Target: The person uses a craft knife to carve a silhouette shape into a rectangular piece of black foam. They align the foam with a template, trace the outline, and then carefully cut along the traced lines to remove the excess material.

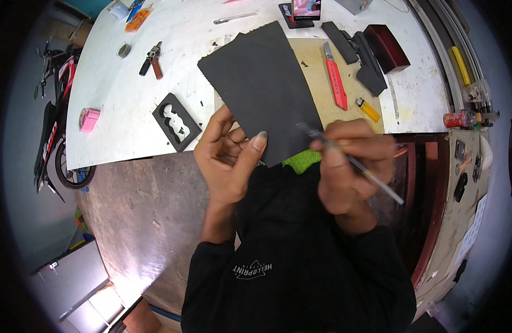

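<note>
A black sheet (261, 83), with one ragged edge at its far end, is tilted up over the near edge of the table. My left hand (225, 155) grips its lower left side, the thumb on top and the fingers partly behind. Pinched in my right hand (353, 161) is a slim, clear-barrelled pen (381, 187). Its front end lies over the sheet's lower right part, but blur hides whether the tip touches. To the left of my left hand, a black foam block (163, 106) with a shaped cutout lies on the table.
On a tan board (311, 55) lie a red utility knife (336, 80) and a yellow lighter (368, 110). Black foam pieces (371, 72) and a dark red box (386, 49) are farther right. A pistol-shaped object (153, 58), pink tape (89, 119) and a phone (306, 8) stand about the white table (112, 83).
</note>
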Motion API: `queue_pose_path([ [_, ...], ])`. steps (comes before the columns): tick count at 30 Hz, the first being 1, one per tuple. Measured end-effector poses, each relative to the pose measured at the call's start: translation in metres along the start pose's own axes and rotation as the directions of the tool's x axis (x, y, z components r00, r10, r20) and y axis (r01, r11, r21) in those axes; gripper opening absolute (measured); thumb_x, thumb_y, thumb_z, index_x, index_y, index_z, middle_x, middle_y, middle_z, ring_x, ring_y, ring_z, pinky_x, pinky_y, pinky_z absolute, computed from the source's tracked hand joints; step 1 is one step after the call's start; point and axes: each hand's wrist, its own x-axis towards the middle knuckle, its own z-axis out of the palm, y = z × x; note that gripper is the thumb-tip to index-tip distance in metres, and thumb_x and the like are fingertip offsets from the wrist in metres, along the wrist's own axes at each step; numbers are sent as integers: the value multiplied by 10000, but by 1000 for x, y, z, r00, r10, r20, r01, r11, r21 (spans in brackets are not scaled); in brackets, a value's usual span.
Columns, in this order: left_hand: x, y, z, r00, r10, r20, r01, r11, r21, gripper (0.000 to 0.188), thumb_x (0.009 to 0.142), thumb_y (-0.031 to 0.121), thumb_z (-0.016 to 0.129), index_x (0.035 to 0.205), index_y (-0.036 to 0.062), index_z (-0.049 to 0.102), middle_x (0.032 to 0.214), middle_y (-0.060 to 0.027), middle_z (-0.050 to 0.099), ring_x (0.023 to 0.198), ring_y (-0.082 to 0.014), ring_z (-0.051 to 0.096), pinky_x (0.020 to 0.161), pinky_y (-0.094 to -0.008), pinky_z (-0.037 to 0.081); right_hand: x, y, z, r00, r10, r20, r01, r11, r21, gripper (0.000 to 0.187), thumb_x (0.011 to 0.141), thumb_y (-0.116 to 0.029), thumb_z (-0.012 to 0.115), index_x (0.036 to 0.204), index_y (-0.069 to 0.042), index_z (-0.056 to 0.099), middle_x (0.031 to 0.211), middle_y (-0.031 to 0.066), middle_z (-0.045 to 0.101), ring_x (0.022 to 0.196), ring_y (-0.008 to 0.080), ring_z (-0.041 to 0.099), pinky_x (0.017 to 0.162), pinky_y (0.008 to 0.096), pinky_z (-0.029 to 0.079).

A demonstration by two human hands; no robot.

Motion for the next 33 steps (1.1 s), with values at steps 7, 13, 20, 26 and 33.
queue_pose_path([
  [7,3,-8,2,992,-57,-110,37,983,-177,573,896,-89,650,1409,-94,394,1308,-204,571,1182,-232,628,1000,-330,501,0,21,-16,927,301,-225,-290,953,83,264,1060,-88,447,1260,72,511,1018,256,698,736,161,603,638,263,486],
  [13,2,-15,9,986,-73,-147,35,968,-248,666,867,-110,665,1442,-54,333,1316,-178,535,1197,-217,584,1007,-345,484,-3,16,-8,797,594,-112,-577,802,150,339,986,-14,635,1291,82,523,1197,209,659,1013,172,653,856,270,535],
  [20,-7,-16,12,975,-84,-205,50,985,-166,690,849,-130,669,1450,-28,346,1342,-173,523,1221,-229,573,1044,-363,464,-2,12,-4,817,576,22,-574,810,121,432,937,19,694,1324,103,522,1139,160,631,1052,163,631,939,280,514],
  [26,-2,-17,-2,962,60,-267,-110,978,-178,538,928,-69,603,1421,-51,388,1272,-199,585,1131,-253,652,993,-382,538,10,16,-16,877,479,29,-480,873,92,452,927,36,700,1340,105,528,1163,168,626,1078,179,626,974,295,504],
  [33,10,-5,-19,957,166,-239,-186,981,-64,410,970,7,589,1358,-63,475,1247,-210,625,1140,-276,670,1029,-404,540,28,17,-19,893,449,28,-450,890,66,427,932,12,705,1321,103,555,1210,189,638,1137,199,630,1008,306,492],
])
